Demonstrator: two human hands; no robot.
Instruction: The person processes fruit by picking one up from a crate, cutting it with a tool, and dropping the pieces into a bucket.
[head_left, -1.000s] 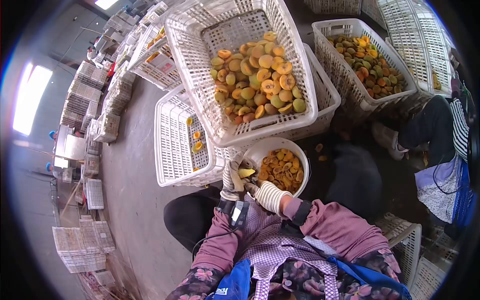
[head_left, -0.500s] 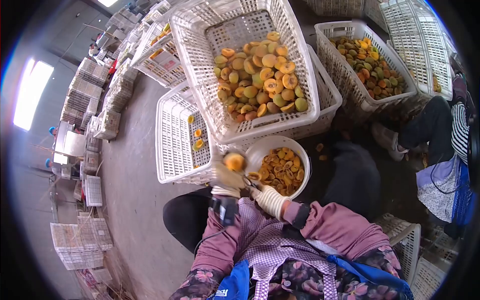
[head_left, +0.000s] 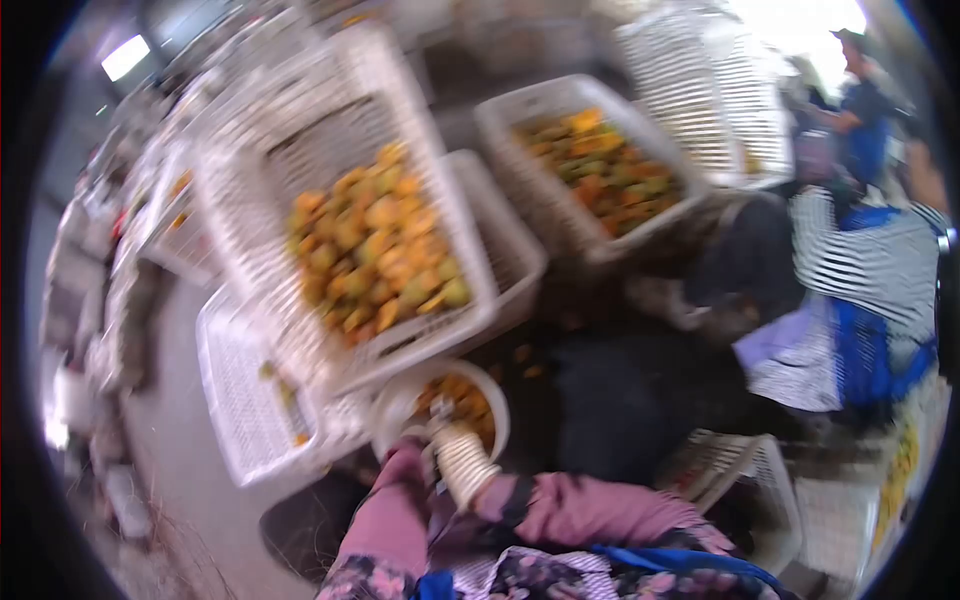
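Observation:
The picture is heavily motion-blurred. My right hand [head_left: 452,450], in a ribbed white glove, is at the near rim of a white bowl [head_left: 392,405] that holds orange fruit halves [head_left: 458,398]. My left hand [head_left: 415,447] is mostly hidden at the end of the pink sleeve, close beside the right one. What either hand holds cannot be made out. Just beyond the bowl a tilted white crate [head_left: 260,190] is full of yellow and green fruit [head_left: 375,245].
A flat white crate [head_left: 235,400] with a few fruit halves lies at the left. Another crate of fruit [head_left: 595,170] stands farther back. A person in a striped top [head_left: 865,265] sits at the right, another person [head_left: 862,95] behind. A small crate [head_left: 745,470] stands at my right.
The view has swung sharply, so everything has shifted left and down and blurred. The fruit held up in my left hand half a second ago is no longer visible.

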